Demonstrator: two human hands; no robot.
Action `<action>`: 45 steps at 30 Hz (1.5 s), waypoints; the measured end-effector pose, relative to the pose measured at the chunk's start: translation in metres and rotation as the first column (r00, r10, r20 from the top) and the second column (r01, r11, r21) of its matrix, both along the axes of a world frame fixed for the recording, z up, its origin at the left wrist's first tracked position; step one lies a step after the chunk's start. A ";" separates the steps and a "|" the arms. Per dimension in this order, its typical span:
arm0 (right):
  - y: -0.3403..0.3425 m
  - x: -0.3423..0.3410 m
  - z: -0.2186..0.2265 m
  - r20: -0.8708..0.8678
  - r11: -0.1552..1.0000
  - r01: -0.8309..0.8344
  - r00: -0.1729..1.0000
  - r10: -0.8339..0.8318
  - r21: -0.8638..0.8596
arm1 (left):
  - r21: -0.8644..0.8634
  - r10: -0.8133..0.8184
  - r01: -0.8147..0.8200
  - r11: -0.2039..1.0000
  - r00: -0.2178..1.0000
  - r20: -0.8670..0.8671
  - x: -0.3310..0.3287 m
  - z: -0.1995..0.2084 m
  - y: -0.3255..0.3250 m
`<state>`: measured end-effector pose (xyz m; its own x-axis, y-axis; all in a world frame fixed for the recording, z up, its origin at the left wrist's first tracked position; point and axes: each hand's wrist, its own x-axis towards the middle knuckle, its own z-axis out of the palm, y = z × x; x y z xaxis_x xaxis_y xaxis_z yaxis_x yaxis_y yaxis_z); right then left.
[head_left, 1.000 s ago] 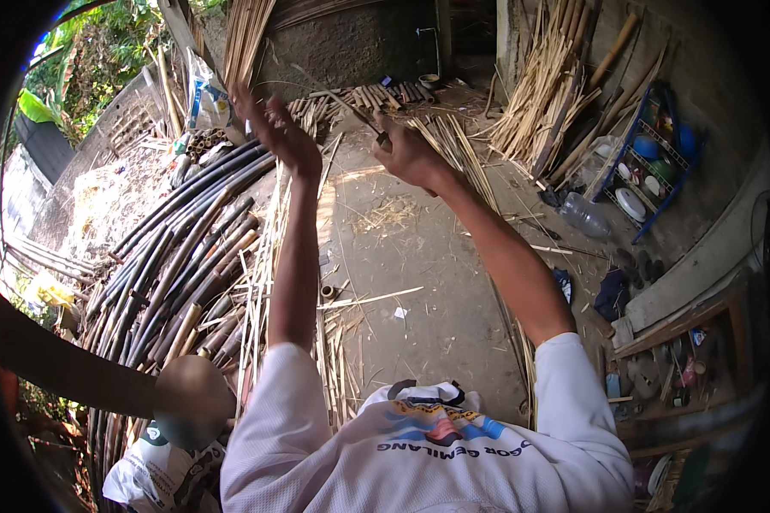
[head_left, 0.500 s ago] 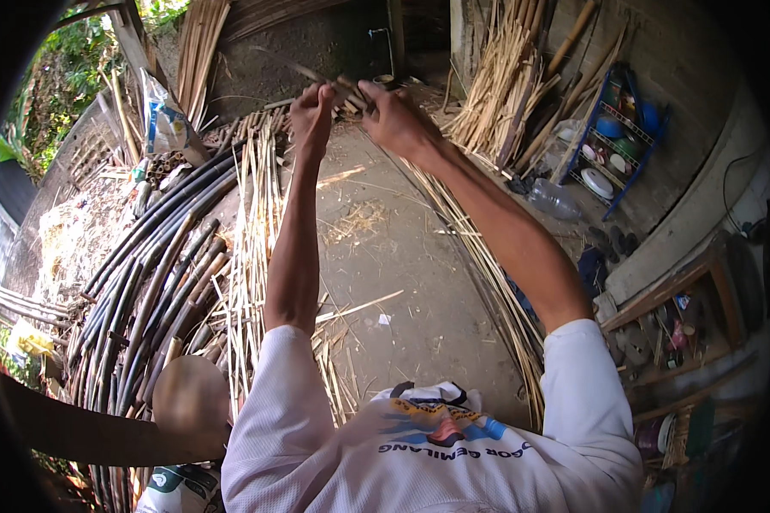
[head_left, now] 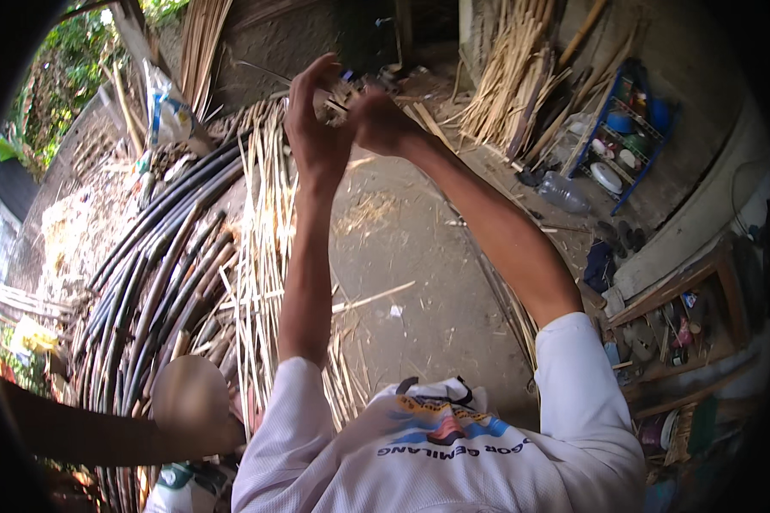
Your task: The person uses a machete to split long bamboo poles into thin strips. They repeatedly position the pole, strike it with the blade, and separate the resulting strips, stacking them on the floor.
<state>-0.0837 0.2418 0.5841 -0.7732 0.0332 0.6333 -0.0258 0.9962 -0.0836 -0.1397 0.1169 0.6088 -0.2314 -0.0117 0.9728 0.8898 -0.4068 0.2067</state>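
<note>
Out at arm's length near the top of the view, my left hand point(head_left: 315, 120) is raised with its fingers curved and parted. A thin dark strip point(head_left: 263, 73) runs up to its outer side; whether the hand touches it cannot be made out. Close beside it, my right hand point(head_left: 382, 121) is closed and blurred, its fingers turned away from view. Pale bamboo ends point(head_left: 338, 104) show in the gap between both hands. Long thin strips point(head_left: 488, 269) lie on the floor under my right forearm.
Split bamboo strips point(head_left: 265, 197) and dark bamboo poles point(head_left: 167, 235) fill the left floor. Another person's arm point(head_left: 85, 427) enters at lower left. Bamboo stalks point(head_left: 518, 85) lean at the back right, beside a blue rack point(head_left: 622, 141) and a clear plastic bottle point(head_left: 565, 193).
My left hand has turned, and its fingers have spread from a pinch. My right hand has moved slightly lower. The pale strips under my right forearm show less than before.
</note>
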 end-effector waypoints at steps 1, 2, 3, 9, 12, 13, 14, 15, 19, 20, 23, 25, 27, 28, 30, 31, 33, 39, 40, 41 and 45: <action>-0.029 -0.005 0.000 -0.051 0.945 0.089 0.993 -0.111 -0.315 | -0.137 0.050 -0.050 0.989 0.999 -0.004 -0.014 -0.001 -0.012; -0.044 -0.011 0.011 0.013 0.945 0.083 0.996 -0.083 -0.315 | -0.123 0.023 -0.013 0.992 0.996 0.080 -0.028 0.000 -0.020; -0.050 -0.014 0.016 0.079 0.946 0.091 0.994 -0.070 -0.311 | -0.060 -0.102 0.112 0.992 0.983 0.150 -0.025 0.006 -0.028; -0.103 -0.011 -0.001 0.261 0.886 0.045 0.962 0.086 -0.461 | 0.017 0.324 -0.332 0.943 0.928 0.183 -0.055 -0.006 -0.098; -0.106 -0.020 0.000 0.231 0.862 0.043 0.969 0.086 -0.505 | -0.011 0.360 -0.362 0.932 0.922 0.142 -0.064 -0.007 -0.107; -0.103 -0.020 -0.003 0.199 0.848 0.035 0.976 0.083 -0.529 | -0.022 0.388 -0.388 0.921 0.915 0.109 -0.068 -0.008 -0.106; -0.102 -0.021 -0.002 0.168 0.839 0.024 0.982 0.081 -0.544 | -0.022 0.308 -0.307 0.951 0.945 0.109 -0.068 -0.008 -0.104; -0.102 -0.022 -0.001 0.192 0.829 0.033 0.977 0.091 -0.558 | -0.032 0.345 -0.343 0.939 0.935 0.087 -0.070 -0.007 -0.106; -0.098 -0.032 -0.028 0.131 0.810 -0.024 0.984 0.124 -0.585 | -0.097 0.470 -0.470 0.877 0.882 -0.018 -0.057 -0.007 -0.096; -0.105 -0.030 -0.039 0.046 0.732 -0.084 0.987 0.156 -0.676 | -0.121 0.455 -0.458 0.881 0.889 -0.051 -0.053 -0.008 -0.097; -0.129 -0.021 -0.065 -0.069 0.433 -0.180 0.963 0.261 -0.883 | -0.227 0.347 -0.360 0.905 0.933 -0.099 -0.057 -0.016 -0.105; -0.134 -0.026 -0.094 -0.132 0.351 -0.223 0.955 0.266 -0.909 | -0.305 0.399 -0.411 0.859 0.911 -0.103 -0.056 -0.030 -0.108; -0.158 -0.021 -0.095 -0.281 -0.290 -0.134 0.782 0.556 -0.948 | -0.371 0.416 -0.401 0.837 0.908 -0.044 -0.060 -0.046 -0.130; -0.182 -0.020 -0.091 -0.372 -0.484 -0.068 0.734 0.569 -0.873 | -0.404 0.481 -0.445 0.799 0.877 -0.016 -0.062 -0.050 -0.139; -0.207 -0.037 -0.093 -0.359 -0.310 -0.216 0.760 0.542 -0.926 | -0.370 0.522 -0.484 0.793 0.853 0.003 -0.067 -0.046 -0.157; -0.207 -0.048 -0.098 -0.355 0.019 -0.410 0.811 0.465 -0.912 | -0.349 0.608 -0.574 0.741 0.794 -0.015 -0.076 -0.045 -0.163; -0.212 -0.066 -0.094 -0.393 0.466 -0.484 0.875 0.283 -0.741 | -0.342 0.568 -0.533 0.774 0.823 0.004 -0.093 -0.030 -0.187; -0.127 -0.095 -0.091 0.248 0.757 0.084 0.963 0.105 -0.648 | -0.223 0.517 -0.479 0.849 0.840 0.163 -0.117 -0.013 -0.166; -0.118 -0.110 -0.108 0.203 0.730 -0.009 0.958 0.202 -0.684 | -0.272 0.581 -0.535 0.800 0.804 0.127 -0.109 -0.010 -0.163; -0.122 -0.114 -0.112 0.234 0.571 -0.016 0.902 0.362 -0.821 | -0.308 0.644 -0.593 0.744 0.760 0.091 -0.105 -0.006 -0.164; -0.136 -0.097 -0.107 -0.021 0.026 -0.048 0.777 0.629 -0.999 | -0.336 0.484 -0.413 0.847 0.860 0.160 -0.113 -0.010 -0.145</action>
<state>-0.1804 0.1054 0.4770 -0.9999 0.0065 0.0151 -0.0155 -0.0557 -0.9983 -0.2530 -0.0284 0.5988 -0.4842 0.0946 0.8698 0.8721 0.1319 0.4711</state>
